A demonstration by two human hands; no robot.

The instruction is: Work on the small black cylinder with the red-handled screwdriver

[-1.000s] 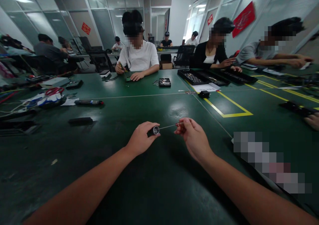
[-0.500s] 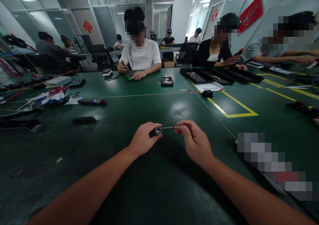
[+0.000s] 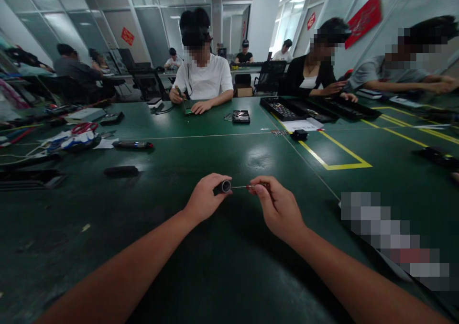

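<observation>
Over the green table [image 3: 222, 276], my left hand [image 3: 205, 196] is closed around a short dark cylindrical part [image 3: 225, 186]. Its round, light-rimmed end faces me and looks hollow. My right hand [image 3: 278, 202] grips a screwdriver [image 3: 251, 187] by its reddish, see-through handle. The thin metal shaft points left, and its tip is at the cylinder's right side. Whether the tip sits in a screw or only touches the side, I cannot tell.
A black bar-shaped piece [image 3: 121, 171] and an electric screwdriver [image 3: 132, 145] lie at left, near cables and gloves [image 3: 77, 140]. Across the table a co-worker [image 3: 206, 78] handles a small board. Black trays [image 3: 283, 109] stand at back right; yellow tape [image 3: 349, 166] marks the tabletop.
The cylinder has turned slightly in my left hand, so its open end shows differently. My right hand and the screwdriver have shifted a little to the left.
</observation>
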